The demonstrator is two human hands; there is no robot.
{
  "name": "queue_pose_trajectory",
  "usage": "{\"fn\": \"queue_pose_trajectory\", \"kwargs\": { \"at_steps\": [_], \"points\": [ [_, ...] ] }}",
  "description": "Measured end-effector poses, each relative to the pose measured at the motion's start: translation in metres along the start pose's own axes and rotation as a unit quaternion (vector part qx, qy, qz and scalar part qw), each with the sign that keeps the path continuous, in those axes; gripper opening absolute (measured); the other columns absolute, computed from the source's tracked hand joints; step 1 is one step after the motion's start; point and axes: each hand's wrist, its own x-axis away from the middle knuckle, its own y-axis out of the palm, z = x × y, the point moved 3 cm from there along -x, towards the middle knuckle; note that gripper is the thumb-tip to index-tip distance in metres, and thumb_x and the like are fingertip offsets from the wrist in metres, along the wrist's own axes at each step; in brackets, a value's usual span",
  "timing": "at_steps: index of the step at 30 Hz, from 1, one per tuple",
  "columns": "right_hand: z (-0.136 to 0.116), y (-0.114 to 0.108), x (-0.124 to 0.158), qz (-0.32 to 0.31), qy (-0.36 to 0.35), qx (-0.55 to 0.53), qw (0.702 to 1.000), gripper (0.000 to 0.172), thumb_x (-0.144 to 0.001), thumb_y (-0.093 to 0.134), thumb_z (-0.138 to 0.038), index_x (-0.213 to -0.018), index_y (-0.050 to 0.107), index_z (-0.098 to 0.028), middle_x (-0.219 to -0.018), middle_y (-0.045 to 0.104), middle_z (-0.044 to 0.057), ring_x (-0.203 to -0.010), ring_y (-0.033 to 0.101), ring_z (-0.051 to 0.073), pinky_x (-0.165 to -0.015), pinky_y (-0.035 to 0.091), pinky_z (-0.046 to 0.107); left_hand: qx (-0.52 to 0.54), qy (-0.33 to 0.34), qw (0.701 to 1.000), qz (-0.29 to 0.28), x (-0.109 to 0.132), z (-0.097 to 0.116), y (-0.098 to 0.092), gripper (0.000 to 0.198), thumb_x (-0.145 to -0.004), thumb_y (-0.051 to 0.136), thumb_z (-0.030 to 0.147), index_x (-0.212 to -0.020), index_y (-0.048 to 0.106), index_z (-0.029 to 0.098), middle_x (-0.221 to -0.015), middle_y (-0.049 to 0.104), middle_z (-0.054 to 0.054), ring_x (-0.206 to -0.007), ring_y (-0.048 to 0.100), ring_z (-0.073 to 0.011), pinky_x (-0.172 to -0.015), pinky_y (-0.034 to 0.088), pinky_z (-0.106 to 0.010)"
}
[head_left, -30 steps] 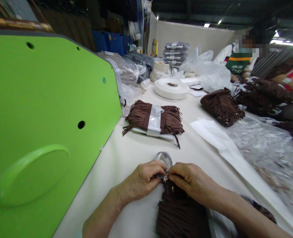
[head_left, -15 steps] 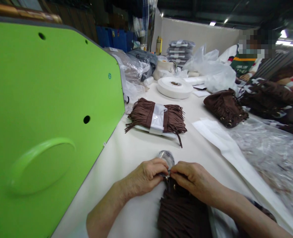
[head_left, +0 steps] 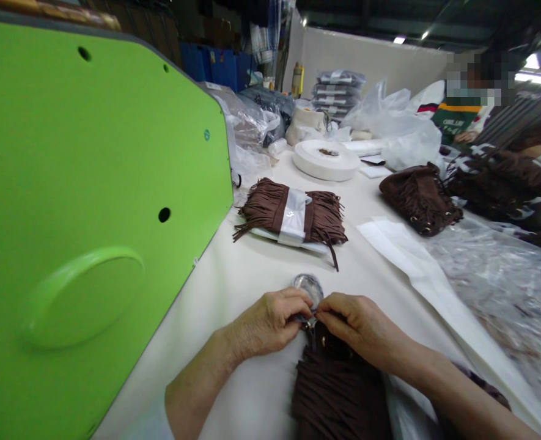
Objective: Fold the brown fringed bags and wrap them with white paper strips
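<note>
A dark brown fringed bag [head_left: 338, 391] lies on the table below my hands, its gold eyelets near the top edge. Just above it is a round, silvery ring [head_left: 309, 288] that looks wrapped in clear film. My left hand [head_left: 277, 321] pinches the ring's lower edge, fingers closed. Opposite, almost touching, my right hand [head_left: 357, 321] is closed in a pinch at the same spot; its fingertips hide what they hold. Farther up the table rests a folded brown fringed bundle [head_left: 270, 208] with a white band [head_left: 293, 217] around it.
A green panel [head_left: 105, 183] stands along the left. Behind the bundle lies a white tape roll [head_left: 325, 160]. On the right are a brown drawstring bag [head_left: 419, 198], white paper [head_left: 408, 263] and clear plastic bags [head_left: 494, 281]. A co-worker [head_left: 458, 116] is at the far right.
The view has shifted slightly, so the surroundings sit a little farther right and higher. Both hands keep their pinch at the ring and the bag's top, with only small finger movement.
</note>
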Motion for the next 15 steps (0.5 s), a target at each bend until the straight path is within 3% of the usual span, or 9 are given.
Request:
{"fn": "queue_pose_trajectory", "kwargs": {
  "at_steps": [15],
  "points": [
    [-0.0006, 0.0074, 0.0001, 0.017, 0.028, -0.001, 0.999, 0.024, -0.086, 0.043, -0.028, -0.074, 0.061, -0.018, -0.067, 0.063, 0.001, -0.061, 0.055, 0.013, -0.056, 0.037, 0.023, 0.021, -0.006, 1.000, 0.006, -0.0009, -0.0027, 0.0004, 0.028, -0.066, 0.048, -0.005, -0.083, 0.061, 0.014, -0.095, 0.064, -0.007, -0.092, 0.059, -0.0157, -0.084, 0.048, -0.026]
  ]
}}
